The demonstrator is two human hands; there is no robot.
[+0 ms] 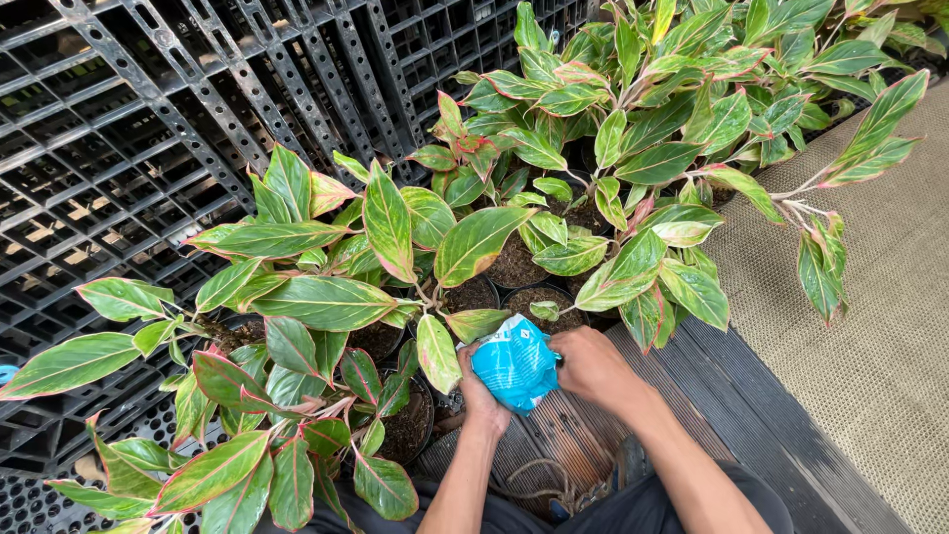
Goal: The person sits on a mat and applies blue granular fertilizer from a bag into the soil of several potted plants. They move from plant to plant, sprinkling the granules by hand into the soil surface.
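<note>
Holding blue bag (514,364) between both hands, left grip (478,388) and right grip (591,364) pinching it

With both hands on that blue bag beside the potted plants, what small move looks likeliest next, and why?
Probably working the blue plastic bag open: the left hand cups its side while the right hand grips its other edge, just above the soil-filled black pots.

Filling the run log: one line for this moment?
left hand and right hand: hold blue bag | potted plants ahead
</note>
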